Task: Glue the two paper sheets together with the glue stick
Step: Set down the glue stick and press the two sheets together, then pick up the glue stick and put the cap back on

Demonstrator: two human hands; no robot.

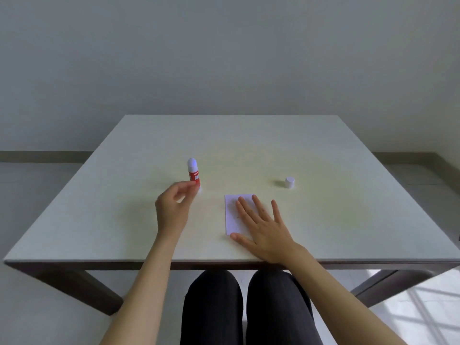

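A red glue stick (194,171) stands upright on the table (99,207), uncapped, with its white glue tip showing. My left hand (173,210) is just in front of it, fingers curled, fingertips touching the stick's lower part; whether they grip it is unclear. To the right, a white paper sheet (231,215) lies flat near the front edge. My right hand (263,232) rests flat on it, palm down and fingers spread, covering its right part. I can make out only one sheet outline.
The white glue cap (289,182) stands alone on the table, right of the paper and behind my right hand. My knees (244,307) are under the table's front edge. A plain wall stands behind the table.
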